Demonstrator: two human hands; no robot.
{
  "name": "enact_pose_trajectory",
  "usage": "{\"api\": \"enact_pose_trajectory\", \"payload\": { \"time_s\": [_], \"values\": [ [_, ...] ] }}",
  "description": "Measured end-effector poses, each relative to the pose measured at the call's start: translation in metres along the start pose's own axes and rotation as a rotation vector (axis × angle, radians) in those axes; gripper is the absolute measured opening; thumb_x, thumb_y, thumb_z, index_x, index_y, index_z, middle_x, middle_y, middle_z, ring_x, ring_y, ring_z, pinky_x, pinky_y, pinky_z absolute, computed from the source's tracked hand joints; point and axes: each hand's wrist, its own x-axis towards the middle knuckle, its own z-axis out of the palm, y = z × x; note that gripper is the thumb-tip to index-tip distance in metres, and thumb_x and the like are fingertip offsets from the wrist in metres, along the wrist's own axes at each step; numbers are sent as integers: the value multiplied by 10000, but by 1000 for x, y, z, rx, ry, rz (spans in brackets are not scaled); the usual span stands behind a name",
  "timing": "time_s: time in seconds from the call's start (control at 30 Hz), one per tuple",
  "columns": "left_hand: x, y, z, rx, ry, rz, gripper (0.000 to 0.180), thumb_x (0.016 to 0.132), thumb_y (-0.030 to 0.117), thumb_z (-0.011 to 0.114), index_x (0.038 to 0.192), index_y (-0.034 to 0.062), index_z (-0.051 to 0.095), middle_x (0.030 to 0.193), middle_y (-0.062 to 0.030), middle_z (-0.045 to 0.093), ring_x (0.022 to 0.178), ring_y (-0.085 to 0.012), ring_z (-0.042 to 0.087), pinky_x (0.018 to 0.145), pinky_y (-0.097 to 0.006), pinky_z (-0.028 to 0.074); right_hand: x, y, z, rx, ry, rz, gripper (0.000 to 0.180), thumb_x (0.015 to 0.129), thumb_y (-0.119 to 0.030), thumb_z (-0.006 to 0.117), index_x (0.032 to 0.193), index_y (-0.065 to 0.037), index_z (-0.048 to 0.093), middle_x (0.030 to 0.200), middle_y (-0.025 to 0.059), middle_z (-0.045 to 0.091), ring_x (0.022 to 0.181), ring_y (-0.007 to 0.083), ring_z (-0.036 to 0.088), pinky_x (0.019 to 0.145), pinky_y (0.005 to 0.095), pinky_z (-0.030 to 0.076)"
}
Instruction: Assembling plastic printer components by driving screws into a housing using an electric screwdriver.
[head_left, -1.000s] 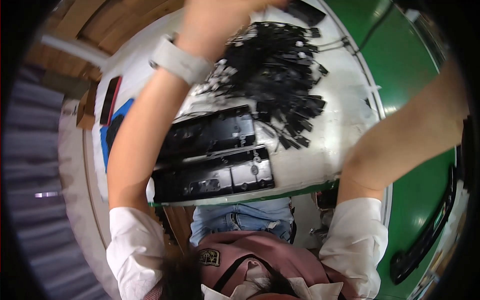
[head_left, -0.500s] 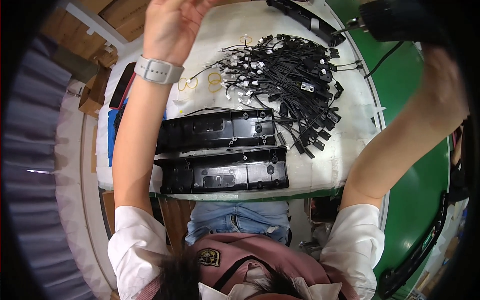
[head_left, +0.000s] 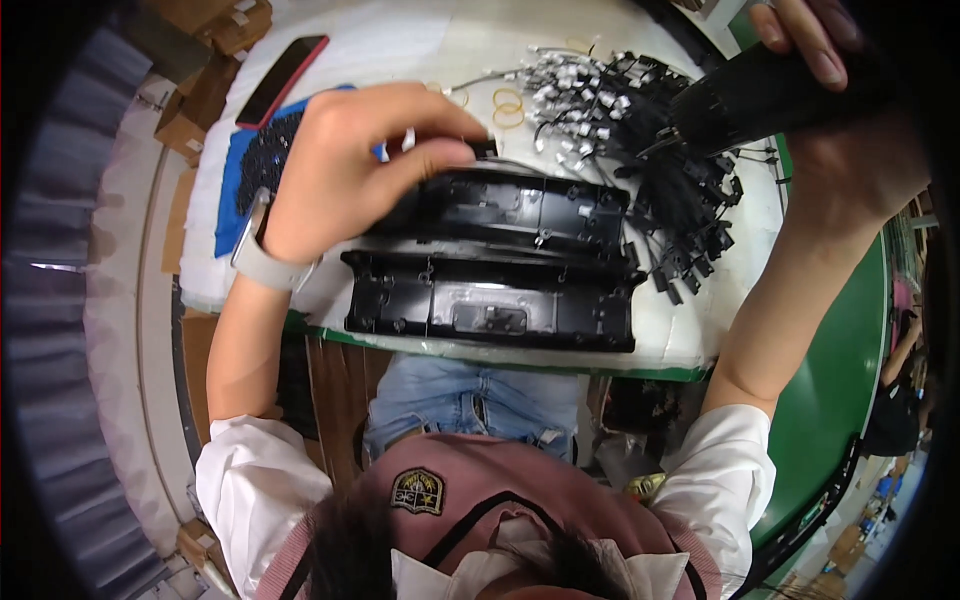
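Two long black plastic housings lie side by side on the white table, the near housing (head_left: 490, 300) by the front edge and the far housing (head_left: 530, 205) behind it. My left hand (head_left: 360, 165), with a pale watch on the wrist, hovers over the far housing's left end, fingers pinched on a small white piece (head_left: 408, 143). My right hand (head_left: 830, 110) is raised at the upper right and grips a black elongated part (head_left: 750, 95) above a pile of black cables with connectors (head_left: 640, 120).
A blue tray of small black parts (head_left: 245, 165) and a red-cased phone (head_left: 285, 78) lie at the table's left. Loose rubber bands (head_left: 507, 103) sit behind the housings. Cardboard boxes (head_left: 205, 55) stand at far left, a green surface (head_left: 830, 400) at right.
My left hand has come down from the far side of the table onto the far housing's left end. My right hand now holds the black part high at the upper right.
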Motion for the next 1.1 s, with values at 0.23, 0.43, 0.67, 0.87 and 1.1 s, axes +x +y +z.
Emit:
{"api": "enact_pose_trajectory", "payload": {
  "time_s": [0.23,0.43,0.67,0.87,1.1],
  "values": [
    [-64,16,45,-332,-142,-42,135,694,66,739,800,22,669,680,-83,604,622,-250,568,551,-322,440,-44,16,46,83,21,184,480,804,-436,704,1056,-85,497,639,-54,557,475,74,517,508,216,434],
    [-81,23,73,-205,-197,-29,131,687,70,736,784,50,650,709,-72,592,648,-263,568,574,-344,464,-80,14,89,138,-80,300,470,752,-409,769,999,-115,498,615,-88,581,430,43,522,448,186,418],
    [-88,20,79,-402,-119,-93,121,704,64,716,795,43,639,718,-76,595,671,-268,579,565,-347,458,-105,-8,107,-26,-329,312,466,728,-359,825,1000,-121,531,623,-27,623,431,70,567,434,194,456],
    [-87,34,80,-93,-122,-82,154,691,59,693,735,40,547,692,-74,473,646,-255,533,544,-357,432,-118,-2,122,62,-329,304,413,748,-309,816,967,-87,545,612,13,619,431,106,576,428,229,464],
    [-89,31,88,-57,-86,-78,76,674,73,597,683,77,522,709,-47,470,687,-206,548,545,-316,449,-130,10,137,116,-367,255,340,777,-203,795,943,-24,559,587,63,575,403,155,517,404,273,434]
  ]
}}
